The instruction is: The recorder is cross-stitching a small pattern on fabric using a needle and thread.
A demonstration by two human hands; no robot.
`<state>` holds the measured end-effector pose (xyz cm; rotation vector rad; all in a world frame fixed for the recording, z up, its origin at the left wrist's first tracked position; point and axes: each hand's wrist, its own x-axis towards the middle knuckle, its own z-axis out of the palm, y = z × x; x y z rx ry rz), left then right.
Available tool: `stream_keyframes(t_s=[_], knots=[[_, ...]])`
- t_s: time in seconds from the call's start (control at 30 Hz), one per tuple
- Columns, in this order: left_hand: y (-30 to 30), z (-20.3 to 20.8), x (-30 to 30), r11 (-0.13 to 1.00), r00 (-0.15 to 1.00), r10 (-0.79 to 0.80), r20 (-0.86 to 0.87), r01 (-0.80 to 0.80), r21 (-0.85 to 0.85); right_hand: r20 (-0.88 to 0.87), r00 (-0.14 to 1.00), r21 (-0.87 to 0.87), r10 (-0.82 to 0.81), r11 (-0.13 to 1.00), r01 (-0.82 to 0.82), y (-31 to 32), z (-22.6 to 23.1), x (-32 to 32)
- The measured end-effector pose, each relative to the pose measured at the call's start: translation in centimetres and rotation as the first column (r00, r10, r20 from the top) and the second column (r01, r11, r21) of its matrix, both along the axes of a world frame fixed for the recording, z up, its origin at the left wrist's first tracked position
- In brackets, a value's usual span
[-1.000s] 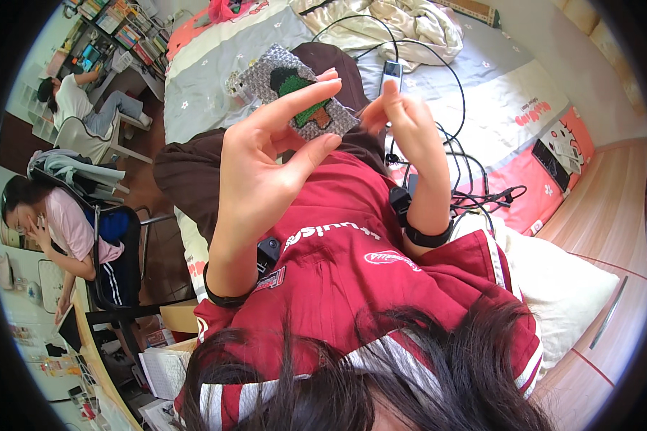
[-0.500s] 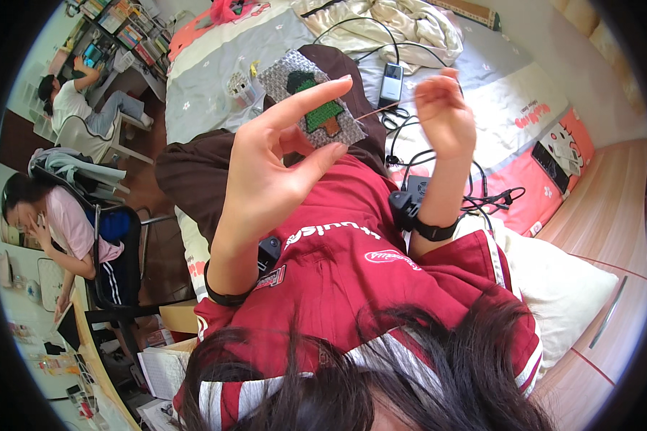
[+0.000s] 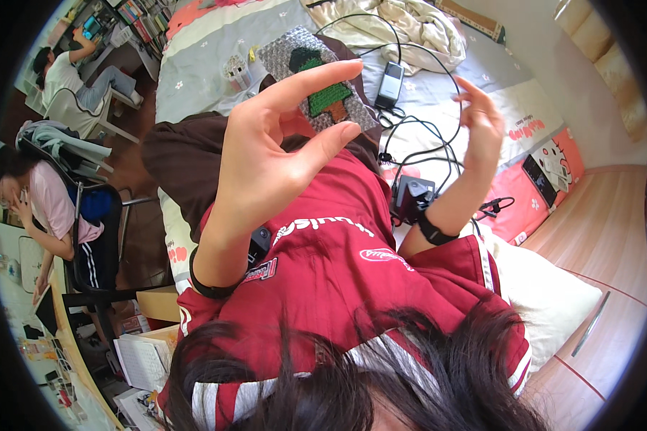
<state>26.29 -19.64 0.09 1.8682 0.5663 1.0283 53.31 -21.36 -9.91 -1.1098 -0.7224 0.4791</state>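
My left hand holds a rectangular piece of needlework, grey with a green tree and a brown trunk. Its thumb and index finger stand apart in front of the piece, while the other fingers are hidden behind it. Off to the right, my right hand is raised with its fingers bent together. What is between those fingertips is too small to make out, and no thread shows clearly between the hands now. Beneath the piece lie my legs in dark brown trousers.
On the bed lie a grey and black device, looped black cables and a clear container of small items. A phone rests on the pink bedding. Two people sit at the left, one near a chair draped with clothes.
My right hand has moved right and slightly down, away from the needlework. A brownish thread stretched toward it before and no longer shows clearly. The left hand still holds the piece.
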Motion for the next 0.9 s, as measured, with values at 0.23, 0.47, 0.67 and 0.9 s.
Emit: stream_keyframes(t_s=[0.23, 0.47, 0.67, 0.9], knots=[[-0.2, -0.2, -0.3, 0.997, 1.000, 0.007, -0.012, -0.006, 0.077, 0.663, 0.726, -0.012, 0.181, 0.973, -0.232, 0.0, 4.1, -11.4], [-0.5, -0.2, -0.1, 0.994, 1.000, 0.016, -0.026, -0.013, 0.111, 0.679, 0.730, 0.092, 0.078, 0.978, -0.189, -0.6, 4.4, -13.1], [-0.5, -0.2, -0.1, 0.998, 1.000, 0.007, -0.020, -0.006, 0.067, 0.449, 0.866, 0.012, 0.219, 0.968, -0.251, -1.7, 4.9, -14.1], [-0.4, -0.3, -0.1, 0.995, 1.000, 0.018, -0.016, -0.016, 0.100, 0.653, 0.757, 0.095, 0.031, 0.988, -0.123, -1.3, 4.6, -13.4]])
